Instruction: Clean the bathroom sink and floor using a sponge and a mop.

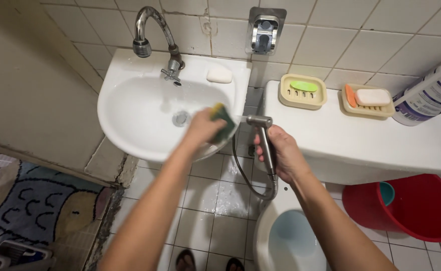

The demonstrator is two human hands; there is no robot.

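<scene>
Left hand (200, 128) is gripping sponge (224, 120) tight at sink (125, 100) rim; right hand (280, 153) is closed around sprayer (263, 135). Best aiming water at sponge, keeping it over basin.

Walls (331, 30) are covered in pale square tiles with worn grout; a chrome holder (265, 30) is mounted high on them. The floor (215, 200) is laid with small white tiles, wet in spots. A beige door panel (25, 85) is seen at left, a patterned mat (35, 200) below it. A white toilet tank (361, 140) is fitted against the wall, two soap dishes (303, 91) set on top, a red bucket (406, 206) placed beside. Light is even, indoor
</scene>
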